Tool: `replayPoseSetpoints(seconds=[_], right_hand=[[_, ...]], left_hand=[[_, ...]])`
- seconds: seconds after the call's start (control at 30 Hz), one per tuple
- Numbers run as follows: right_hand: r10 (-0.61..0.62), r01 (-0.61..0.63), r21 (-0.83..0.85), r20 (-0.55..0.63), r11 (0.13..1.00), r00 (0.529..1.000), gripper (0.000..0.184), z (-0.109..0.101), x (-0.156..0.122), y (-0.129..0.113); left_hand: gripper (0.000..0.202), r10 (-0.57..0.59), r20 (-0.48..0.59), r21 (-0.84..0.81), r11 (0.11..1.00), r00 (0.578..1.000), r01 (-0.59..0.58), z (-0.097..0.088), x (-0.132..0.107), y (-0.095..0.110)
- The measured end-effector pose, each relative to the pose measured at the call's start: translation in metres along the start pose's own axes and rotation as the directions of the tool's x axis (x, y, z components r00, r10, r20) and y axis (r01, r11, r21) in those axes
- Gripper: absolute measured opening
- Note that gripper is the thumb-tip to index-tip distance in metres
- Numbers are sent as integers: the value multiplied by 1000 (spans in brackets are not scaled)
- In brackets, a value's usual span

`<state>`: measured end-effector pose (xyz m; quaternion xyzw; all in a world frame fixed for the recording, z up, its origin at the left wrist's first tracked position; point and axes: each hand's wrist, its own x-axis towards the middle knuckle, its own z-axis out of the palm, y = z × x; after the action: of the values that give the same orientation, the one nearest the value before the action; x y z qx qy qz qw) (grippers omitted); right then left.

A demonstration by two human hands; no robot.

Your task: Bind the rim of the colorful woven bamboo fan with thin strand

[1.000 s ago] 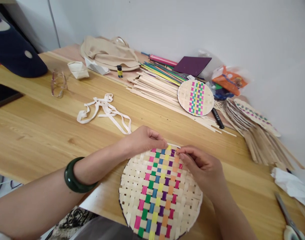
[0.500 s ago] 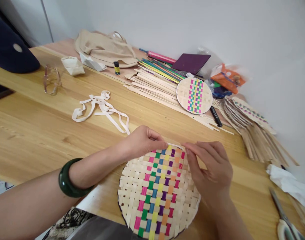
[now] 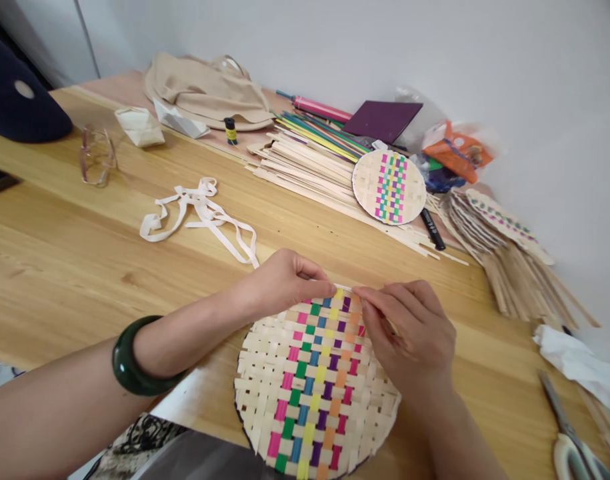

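Observation:
A round woven mat (image 3: 315, 387) of pale strips, with pink, green, blue, yellow, purple and orange bands, lies before me over the table's front edge. My left hand (image 3: 289, 283), a dark green bangle on its wrist, pinches the top rim between thumb and fingers. My right hand (image 3: 409, 327) pinches the same rim a short way to the right. A white edging strip shows along the rim between the two pinches. From the left hand a loose white ribbon (image 3: 215, 217) trails away in loops across the table.
Pale weaving strips (image 3: 305, 170) lie at the back beside a smaller woven disc (image 3: 389, 187) and a black marker (image 3: 432, 230). Scissors (image 3: 567, 427) rest at the right near a white tissue (image 3: 579, 363). Eyeglasses (image 3: 97, 157) and a thread spool (image 3: 231, 131) stand at the left and back.
My right hand has slid left along the rim, closer to my left hand. The left hand keeps its pinch in nearly the same spot. The view has shifted slightly.

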<state>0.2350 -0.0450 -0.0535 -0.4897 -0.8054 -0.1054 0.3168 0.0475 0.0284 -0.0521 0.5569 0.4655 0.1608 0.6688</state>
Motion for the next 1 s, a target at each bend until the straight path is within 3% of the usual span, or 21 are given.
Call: replayPoseSetpoints(seconds=[0.17,0.4,0.7,1.0], right_hand=[[-23,24,-69,16,997,1000,22,0,-1,-1],[-137,153,-212,90,965,987,16,-2,-1,-10],[-56,102,-217,209,971,976,19,14,-5,-23],[48,-38,-195,47,980,998,5,4,-2,-19]], left_hand=[[17,49,6,33,998,999,-49,0,2,-5],[19,172,-51,162,973,984,-162,8,4,-15],[22,207,-87,278,944,975,-175,14,3,-17],[23,153,-110,161,978,982,-134,7,7,-16]])
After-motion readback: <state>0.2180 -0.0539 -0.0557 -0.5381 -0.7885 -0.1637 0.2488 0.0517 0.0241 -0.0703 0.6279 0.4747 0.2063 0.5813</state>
